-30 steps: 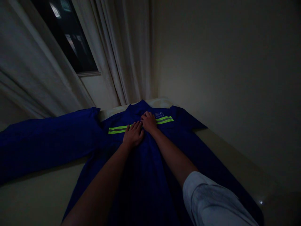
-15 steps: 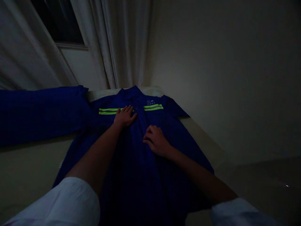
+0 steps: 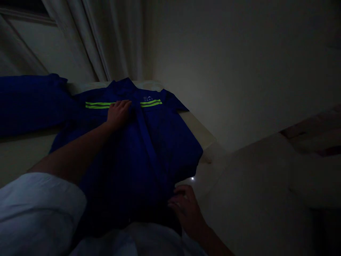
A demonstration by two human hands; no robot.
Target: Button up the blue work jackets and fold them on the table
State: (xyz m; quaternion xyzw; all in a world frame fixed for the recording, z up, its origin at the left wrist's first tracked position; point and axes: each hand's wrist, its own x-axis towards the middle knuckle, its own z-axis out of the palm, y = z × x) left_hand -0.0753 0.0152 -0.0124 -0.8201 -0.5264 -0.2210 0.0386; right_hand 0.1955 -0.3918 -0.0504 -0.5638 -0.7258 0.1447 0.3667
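A dark blue jacket [image 3: 170, 138] with a stand-up collar, bright yellow-green stripes across the chest and a small pale print lies spread out. On its chest, beside the front placket, my left hand [image 3: 119, 113] rests with bent fingers closed on the cloth. The thumb is hidden. Low on the right, at the bottom edge of the jacket, my right hand [image 3: 186, 206] has its fingers curled in against the fabric. Darkness hides exactly how much cloth it holds.
The jacket lies on a pale-covered surface [image 3: 29, 153], its long sleeve [image 3: 29, 106] stretching left. Behind hang curtains [image 3: 101, 39], with a plain wall [image 3: 226, 71] to their right. A bright light spot [image 3: 192, 178] shows on the floor, and an unclear bulky shape [image 3: 314, 131] stands at far right.
My right hand has moved from the middle of the jacket down to its bottom edge. My left hand stays at the chest, its spread fingers now bent. The view has swung right and down.
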